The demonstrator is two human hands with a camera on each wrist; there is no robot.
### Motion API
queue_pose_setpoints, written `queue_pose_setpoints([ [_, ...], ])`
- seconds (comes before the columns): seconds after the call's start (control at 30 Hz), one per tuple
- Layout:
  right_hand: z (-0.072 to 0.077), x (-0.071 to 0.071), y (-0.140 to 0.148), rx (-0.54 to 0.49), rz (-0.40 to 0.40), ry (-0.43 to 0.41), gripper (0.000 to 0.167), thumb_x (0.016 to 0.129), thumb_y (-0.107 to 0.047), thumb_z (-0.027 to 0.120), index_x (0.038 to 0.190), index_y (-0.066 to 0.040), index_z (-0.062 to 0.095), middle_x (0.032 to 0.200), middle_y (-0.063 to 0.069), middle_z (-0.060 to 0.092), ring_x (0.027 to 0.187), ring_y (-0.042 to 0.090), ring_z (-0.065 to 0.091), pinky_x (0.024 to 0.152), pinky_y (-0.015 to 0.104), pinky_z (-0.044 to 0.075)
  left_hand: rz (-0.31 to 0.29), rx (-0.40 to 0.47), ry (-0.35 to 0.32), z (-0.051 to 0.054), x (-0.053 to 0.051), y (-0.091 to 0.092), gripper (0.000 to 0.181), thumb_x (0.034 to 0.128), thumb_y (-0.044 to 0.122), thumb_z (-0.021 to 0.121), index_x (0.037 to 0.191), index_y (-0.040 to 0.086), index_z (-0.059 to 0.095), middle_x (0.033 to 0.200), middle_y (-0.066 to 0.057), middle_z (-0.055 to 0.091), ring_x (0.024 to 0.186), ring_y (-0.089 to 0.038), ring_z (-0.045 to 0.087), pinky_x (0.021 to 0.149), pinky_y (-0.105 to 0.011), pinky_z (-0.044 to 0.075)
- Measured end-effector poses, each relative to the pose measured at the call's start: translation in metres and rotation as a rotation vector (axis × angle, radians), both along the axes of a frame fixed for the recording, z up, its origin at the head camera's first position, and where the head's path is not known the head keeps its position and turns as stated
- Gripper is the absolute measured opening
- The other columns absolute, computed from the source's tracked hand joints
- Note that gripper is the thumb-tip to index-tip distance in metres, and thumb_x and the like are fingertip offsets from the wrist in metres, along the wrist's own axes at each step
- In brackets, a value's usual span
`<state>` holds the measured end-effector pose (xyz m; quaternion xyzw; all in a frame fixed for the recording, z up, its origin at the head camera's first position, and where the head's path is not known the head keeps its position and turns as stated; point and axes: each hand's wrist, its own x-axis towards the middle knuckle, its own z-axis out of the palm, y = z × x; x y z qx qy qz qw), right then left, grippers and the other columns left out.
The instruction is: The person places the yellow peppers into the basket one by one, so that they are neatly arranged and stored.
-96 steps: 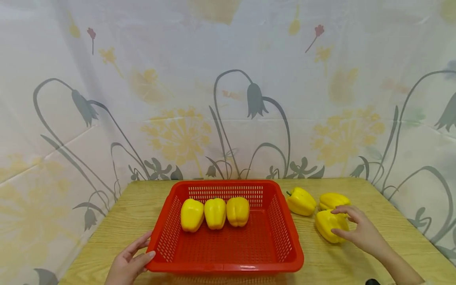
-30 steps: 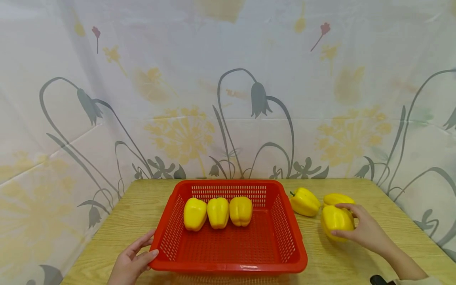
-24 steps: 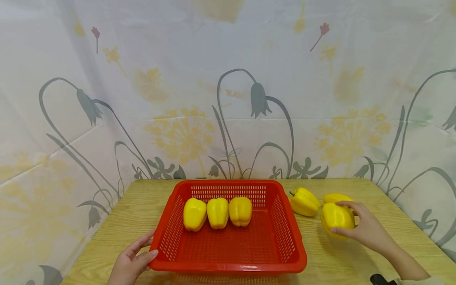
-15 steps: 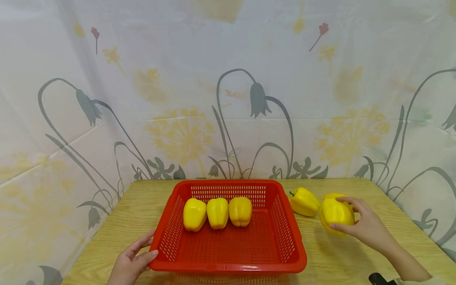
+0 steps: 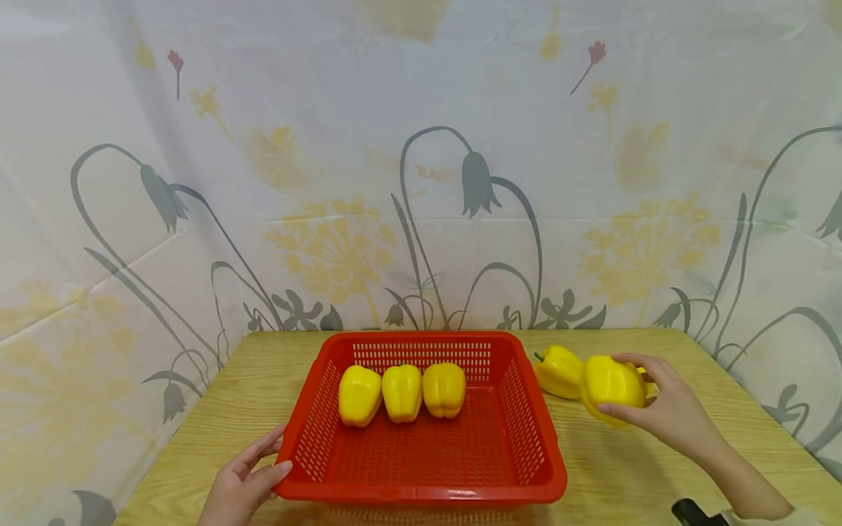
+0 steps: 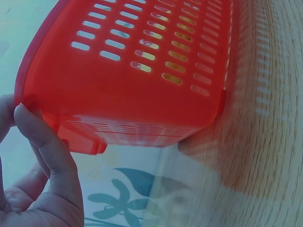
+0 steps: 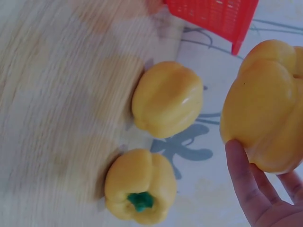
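A red plastic basket (image 5: pixel 421 493) stands on the table with three yellow bell peppers (image 5: pixel 402 394) in a row inside it. My left hand (image 5: pixel 240 478) pinches the basket's left rim near the front corner, thumb and fingers on the edge in the left wrist view. To the right of the basket, my right hand (image 5: pixel 674 409) grips a yellow bell pepper (image 5: pixel 608 387) between thumb and fingers. The right wrist view has this pepper (image 7: pixel 265 104) raised off the table. Two more yellow peppers lie behind it: one with a green stem (image 7: pixel 140 201), one beside it (image 7: pixel 168 99).
The wood-grain table (image 5: pixel 217 409) runs back to a flower-patterned curtain (image 5: pixel 421 241). A black object (image 5: pixel 693 513), partly cut off, is near my right wrist. In the head view the held pepper covers much of the rear right pepper.
My right hand took hold of the front right pepper, raised it off the table, and has moved it slightly left and back. The left hand and the basket hold their places.
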<state>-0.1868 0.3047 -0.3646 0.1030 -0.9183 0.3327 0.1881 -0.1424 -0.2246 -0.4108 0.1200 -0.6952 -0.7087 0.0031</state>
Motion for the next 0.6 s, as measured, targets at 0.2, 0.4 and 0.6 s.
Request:
queue_pose_setpoints([
  [0.2,0.009,0.002,-0.01,-0.008,0.012,0.012,0.068,0.069,-0.026,0.084,0.125,-0.005,0.051,0.12,0.018,0.045,0.094,0.031,0.045,0.06,0.029,0.046,0.0,0.013,0.007,0.0,0.0,0.0,0.036,0.0836,0.011,0.069,0.112,0.031,0.06,0.109,-0.009,0.052,0.08,-0.021,0.063,0.066,-0.034,0.053],
  [0.4,0.018,0.003,-0.02,-0.027,0.025,0.008,0.067,0.071,-0.026,0.083,0.126,-0.005,0.05,0.121,0.016,0.045,0.095,0.025,0.044,0.059,0.025,0.046,-0.006,0.002,0.006,0.0,0.0,0.0,0.038,0.0836,0.011,0.069,0.115,0.03,0.059,0.11,-0.009,0.052,0.08,-0.021,0.063,0.065,-0.033,0.053],
  [0.6,0.025,0.004,-0.032,-0.057,0.059,-0.004,0.066,0.071,-0.025,0.082,0.126,-0.005,0.049,0.121,0.015,0.044,0.094,0.028,0.045,0.06,0.026,0.049,-0.009,0.014,0.01,0.0,0.0,0.0,0.036,0.0837,0.011,0.068,0.109,0.035,0.06,0.11,-0.009,0.052,0.08,-0.02,0.063,0.065,-0.033,0.053],
])
